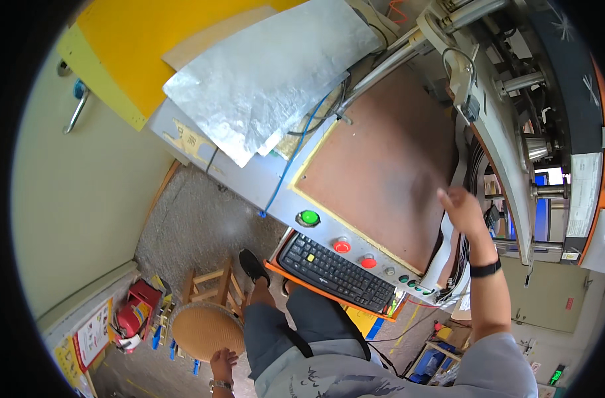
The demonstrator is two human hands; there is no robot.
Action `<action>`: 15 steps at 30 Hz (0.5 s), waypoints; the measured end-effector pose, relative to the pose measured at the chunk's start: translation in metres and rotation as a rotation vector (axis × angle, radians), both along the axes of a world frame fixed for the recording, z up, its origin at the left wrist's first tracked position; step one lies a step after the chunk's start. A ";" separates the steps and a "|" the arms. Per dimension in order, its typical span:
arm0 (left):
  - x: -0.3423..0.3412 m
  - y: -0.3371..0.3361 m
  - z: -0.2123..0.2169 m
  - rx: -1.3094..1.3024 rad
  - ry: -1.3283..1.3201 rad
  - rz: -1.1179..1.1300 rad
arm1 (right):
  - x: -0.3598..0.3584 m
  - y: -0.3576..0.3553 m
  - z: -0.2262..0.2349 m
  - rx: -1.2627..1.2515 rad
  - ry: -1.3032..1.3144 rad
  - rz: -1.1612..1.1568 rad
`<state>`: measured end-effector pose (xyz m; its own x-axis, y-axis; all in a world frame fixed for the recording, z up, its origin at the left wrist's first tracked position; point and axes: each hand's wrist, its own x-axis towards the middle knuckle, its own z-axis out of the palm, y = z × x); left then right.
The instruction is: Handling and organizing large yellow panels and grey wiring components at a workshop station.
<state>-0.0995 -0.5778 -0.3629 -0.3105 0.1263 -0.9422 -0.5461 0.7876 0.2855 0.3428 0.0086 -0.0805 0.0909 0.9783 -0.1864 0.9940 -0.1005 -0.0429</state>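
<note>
Head view: right hand (463, 209), fingers loosely spread and empty, hovers centre-right over brown rectangular machine bed (375, 166), seemingly checking it; left hand (223, 363), open, rests beside round woven stool (205, 330), lower left.

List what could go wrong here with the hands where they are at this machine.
1. The right hand is at the edge of the brown bed, below the machine's metal head; it could get caught if the head came down.
2. The left hand reaches back to the round stool, out of the person's view; it could slip off.
3. The silver sheets overhang the bed and could slide onto it.
</note>
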 end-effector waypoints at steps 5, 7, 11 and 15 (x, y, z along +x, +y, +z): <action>-0.036 -0.071 -0.031 -0.078 -0.121 0.111 | -0.014 0.125 -0.061 0.232 -0.024 0.050; -0.035 -0.058 -0.034 -0.073 -0.124 0.088 | 0.026 0.186 -0.091 0.422 -0.202 0.132; -0.023 -0.044 0.017 -0.195 -0.068 0.144 | 0.021 0.275 -0.139 0.335 -0.283 -0.016; -0.006 -0.028 -0.075 -0.068 -0.370 0.149 | 0.134 0.402 -0.054 0.266 -0.651 -0.303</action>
<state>-0.1052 -0.6063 -0.4379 0.0406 0.0389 -0.9984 -0.7116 0.7026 -0.0016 0.4770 0.4103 -0.1349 0.3729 0.8977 0.2345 0.7578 -0.4405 0.4813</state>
